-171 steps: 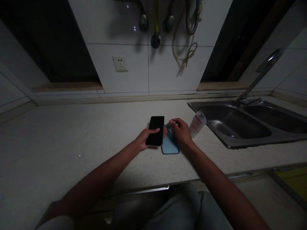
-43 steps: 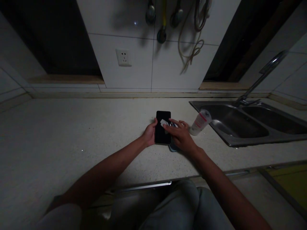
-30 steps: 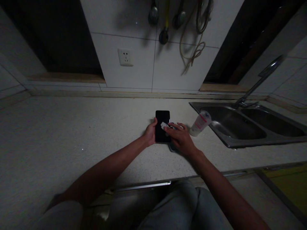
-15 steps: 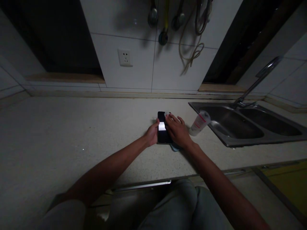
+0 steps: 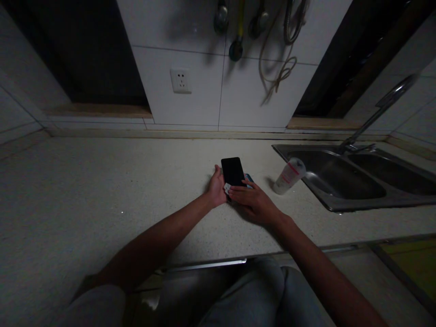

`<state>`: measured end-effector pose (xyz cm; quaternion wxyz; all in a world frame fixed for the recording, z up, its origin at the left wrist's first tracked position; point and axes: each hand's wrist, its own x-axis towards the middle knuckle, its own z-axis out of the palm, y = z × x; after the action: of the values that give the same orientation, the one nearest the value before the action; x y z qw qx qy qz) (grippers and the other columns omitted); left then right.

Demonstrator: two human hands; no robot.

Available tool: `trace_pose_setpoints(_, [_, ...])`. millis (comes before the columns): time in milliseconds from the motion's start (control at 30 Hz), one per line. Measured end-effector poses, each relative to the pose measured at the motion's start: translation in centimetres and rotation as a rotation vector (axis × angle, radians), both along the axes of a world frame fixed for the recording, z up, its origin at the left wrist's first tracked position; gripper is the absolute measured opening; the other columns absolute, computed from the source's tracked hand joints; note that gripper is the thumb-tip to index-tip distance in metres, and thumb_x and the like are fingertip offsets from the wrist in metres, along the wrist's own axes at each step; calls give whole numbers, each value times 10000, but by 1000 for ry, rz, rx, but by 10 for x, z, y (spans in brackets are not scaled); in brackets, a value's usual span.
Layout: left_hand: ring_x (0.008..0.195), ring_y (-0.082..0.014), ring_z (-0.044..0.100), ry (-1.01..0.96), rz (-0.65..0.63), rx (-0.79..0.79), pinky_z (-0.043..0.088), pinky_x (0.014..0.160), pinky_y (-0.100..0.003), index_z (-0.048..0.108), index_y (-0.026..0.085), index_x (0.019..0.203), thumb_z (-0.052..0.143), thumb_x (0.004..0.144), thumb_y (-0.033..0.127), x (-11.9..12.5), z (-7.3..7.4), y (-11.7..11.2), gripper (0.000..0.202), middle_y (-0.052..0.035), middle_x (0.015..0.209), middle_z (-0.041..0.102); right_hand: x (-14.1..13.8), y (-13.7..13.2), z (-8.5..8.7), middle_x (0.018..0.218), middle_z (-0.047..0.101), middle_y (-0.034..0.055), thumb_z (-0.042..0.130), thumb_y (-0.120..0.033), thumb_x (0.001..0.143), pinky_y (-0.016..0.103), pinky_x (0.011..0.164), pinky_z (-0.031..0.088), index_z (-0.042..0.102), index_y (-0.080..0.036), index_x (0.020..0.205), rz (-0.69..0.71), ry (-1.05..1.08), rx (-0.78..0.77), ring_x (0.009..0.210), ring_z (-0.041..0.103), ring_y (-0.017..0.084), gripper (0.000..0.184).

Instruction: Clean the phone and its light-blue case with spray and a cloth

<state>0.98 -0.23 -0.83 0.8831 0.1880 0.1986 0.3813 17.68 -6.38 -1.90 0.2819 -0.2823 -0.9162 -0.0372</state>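
A black phone (image 5: 233,170) lies screen up on the pale countertop (image 5: 119,181). My left hand (image 5: 215,190) grips its left edge near the lower corner. My right hand (image 5: 254,202) lies over the phone's lower end, fingers pressed on a small white wipe (image 5: 226,186) against the screen. A light blue phone case (image 5: 249,177) peeks out under the phone's right side, mostly hidden by my right hand.
A small white bottle with a red label (image 5: 289,176) lies tipped beside a steel double sink (image 5: 357,181) with a tap (image 5: 381,109) at the right. A wall socket (image 5: 180,80), hanging utensils (image 5: 235,45) and a cord (image 5: 279,77) are on the tiled wall behind.
My right hand has slid the white wipe from the phone's upper part down to its lower end. My left hand kept its hold on the phone's left edge.
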Motion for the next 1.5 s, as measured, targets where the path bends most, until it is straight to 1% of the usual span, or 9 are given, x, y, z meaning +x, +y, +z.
trace_pose_setpoints(167, [951,-294,700,13,10,-5,523,891,-435,596,66,1314,179,989,619,4,5,-3,765,-191,1059,724,11,3,1,1161,752,76,545,-130,935,465,1085,461,702,-231,1190,-104,83,70,1120,696,204,316])
trace_pose_setpoints(333, [952,-278,709,74,21,-16,494,960,-436,581,91,1341,310,1003,552,5,2,-4,632,-164,1020,741,10,16,7,1277,695,101,489,-46,894,482,1062,501,679,-209,1248,-324,50,61,1207,651,241,434])
trace_pose_setpoints(467, [978,-270,709,89,41,5,476,994,-432,582,107,1341,352,1001,538,6,-2,-4,595,-156,1053,742,3,34,14,1381,614,154,450,-27,880,505,1110,464,622,-145,1333,-405,23,28,1301,579,268,499])
trace_pose_setpoints(633, [1055,-284,689,45,37,-6,477,999,-431,577,125,1357,376,994,533,9,-6,-1,582,-164,1122,727,-15,59,20,1433,573,136,441,-25,849,516,1145,423,579,-172,1383,-362,30,-16,1359,523,252,571])
trace_pose_setpoints(767, [1071,-288,680,62,85,-51,483,990,-434,593,155,1332,352,984,584,8,-5,1,603,-152,1114,728,-26,60,21,1384,624,99,442,-1,817,526,1143,419,602,-206,1354,-271,20,-60,1331,552,242,597])
trace_pose_setpoints(933, [1006,-303,694,88,75,-142,511,917,-437,629,113,1261,269,959,682,4,-3,4,737,-177,1043,733,-20,35,19,1280,693,108,462,6,746,558,1124,421,649,-195,1278,-83,14,-98,1211,649,255,599])
trace_pose_setpoints(1100, [944,-295,706,28,-16,-55,511,868,-403,634,79,1273,224,971,661,4,-10,6,773,-189,1040,733,0,-1,7,1297,687,76,473,5,738,512,1130,422,609,-237,1332,65,35,-79,1251,621,222,656])
trace_pose_setpoints(1300, [926,-302,701,24,-4,24,480,925,-430,579,22,1327,230,980,626,2,-13,5,779,-209,1016,732,17,-16,5,1196,738,58,466,8,740,424,1032,527,656,-249,1247,-54,72,-49,1127,692,207,599])
trace_pose_setpoints(1500, [984,-309,693,47,68,-38,469,964,-450,629,60,1252,265,980,625,3,-5,3,725,-181,999,739,20,13,17,1137,745,82,470,-15,754,383,886,591,702,-217,1162,-283,88,-9,1041,710,238,511])
